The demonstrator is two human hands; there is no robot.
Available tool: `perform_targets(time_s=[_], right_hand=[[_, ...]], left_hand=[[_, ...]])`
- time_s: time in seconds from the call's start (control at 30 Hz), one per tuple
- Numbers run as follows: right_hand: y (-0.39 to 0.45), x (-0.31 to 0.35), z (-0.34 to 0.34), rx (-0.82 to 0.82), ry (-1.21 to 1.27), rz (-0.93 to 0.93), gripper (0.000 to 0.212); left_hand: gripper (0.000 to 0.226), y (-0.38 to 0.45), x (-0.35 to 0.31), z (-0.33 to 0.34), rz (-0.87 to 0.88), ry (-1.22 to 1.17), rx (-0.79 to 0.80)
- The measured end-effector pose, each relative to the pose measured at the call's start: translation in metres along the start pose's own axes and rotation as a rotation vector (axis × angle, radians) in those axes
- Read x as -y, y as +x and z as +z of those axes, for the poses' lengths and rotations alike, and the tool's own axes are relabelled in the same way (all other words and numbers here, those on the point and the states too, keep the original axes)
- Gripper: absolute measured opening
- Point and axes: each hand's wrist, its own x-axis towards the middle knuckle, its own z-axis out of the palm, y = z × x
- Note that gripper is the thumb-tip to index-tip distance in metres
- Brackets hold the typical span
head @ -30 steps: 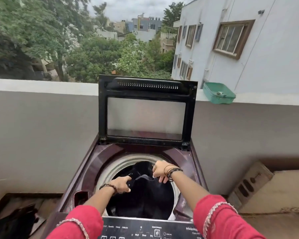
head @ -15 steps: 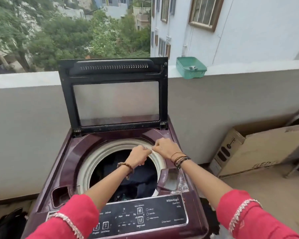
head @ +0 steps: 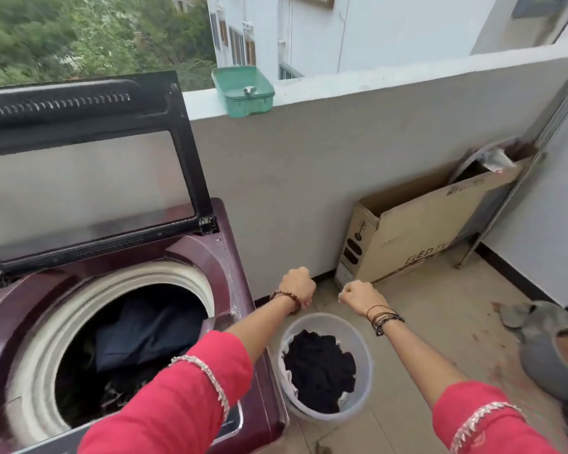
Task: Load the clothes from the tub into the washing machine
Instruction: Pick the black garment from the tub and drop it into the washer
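Observation:
A maroon top-loading washing machine (head: 233,253) stands at the left with its glass lid (head: 79,178) raised. Dark clothes (head: 145,329) lie inside its drum. On the floor to its right sits a pale round tub (head: 365,352) holding a heap of black clothes (head: 318,368) with a bit of white cloth at the edges. My left hand (head: 297,288) and my right hand (head: 358,296) hover above the tub's far rim, fingers curled under, holding nothing. Both arms wear red sleeves and wrist bands.
A green plastic tray (head: 243,90) sits on the balcony parapet (head: 374,86). A flat cardboard box (head: 413,237) leans against the wall at the right. A grey pot (head: 551,355) stands on the tiled floor at the far right.
Both hands left the drum opening and swung right to above the tub. The dark garment they held a second ago now lies in the drum. The view turned right and down.

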Motion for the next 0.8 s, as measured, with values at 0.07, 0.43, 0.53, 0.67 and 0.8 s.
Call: perform_targets(time_s=[0.07, 0.43, 0.53, 0.67, 0.8], right_hand=[[0.013, -0.030, 0.000, 0.017, 0.024, 0.034, 0.019], [0.107, -0.141, 0.066, 0.157, 0.158, 0.136, 0.024], [0.141, -0.173, 0.104, 0.179, 0.213, 0.198, 0.026], [0.177, -0.216, 0.160, 0.260, 0.238, 0.288, 0.023], [0.206, -0.255, 0.219, 0.347, 0.207, 0.331, 0.020]], left_hand=[[0.028, 0.017, -0.005, 0.028, -0.012, 0.102, 0.025], [0.029, 0.097, 0.054, 0.165, -0.216, 0.323, 0.085], [0.028, 0.120, 0.088, 0.207, -0.252, 0.301, 0.086], [0.027, 0.146, 0.135, 0.257, -0.324, 0.282, 0.127], [0.026, 0.172, 0.174, 0.299, -0.339, 0.274, 0.171]])
